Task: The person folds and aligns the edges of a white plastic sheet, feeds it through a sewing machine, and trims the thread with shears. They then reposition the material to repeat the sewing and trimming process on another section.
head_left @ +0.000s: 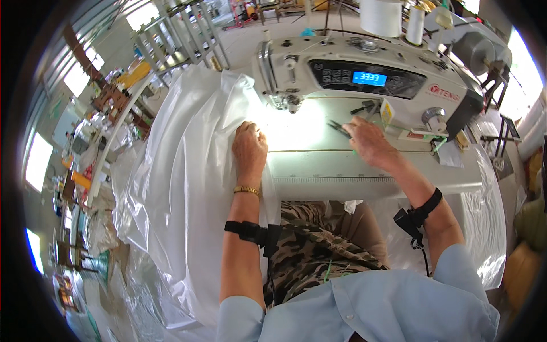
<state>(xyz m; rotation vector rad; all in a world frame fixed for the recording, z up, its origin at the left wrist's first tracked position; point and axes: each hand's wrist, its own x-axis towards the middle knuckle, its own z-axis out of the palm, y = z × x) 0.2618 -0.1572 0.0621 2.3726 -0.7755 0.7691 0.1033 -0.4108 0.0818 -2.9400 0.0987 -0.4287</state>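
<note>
A large sheet of shiny white plastic (182,171) hangs in folds over the left side of the sewing table. At its right edge, left of the lit needle area, my left hand (249,149) is closed with curled fingers on the sheet. The sewing machine (296,65) stands across the far side of the table, its needle end just beyond that hand. To the right, over the table, my right hand (369,140) grips small dark thread snips (340,129). Their blades point left toward the bright spot under the needle.
Small black parts (369,108) lie by the machine's base. White thread cones (380,17) stand behind the machine. A ruler scale (336,178) runs along the table's near edge. A metal rack (179,40) stands at the back left, and a cluttered bench (122,134) lines the left.
</note>
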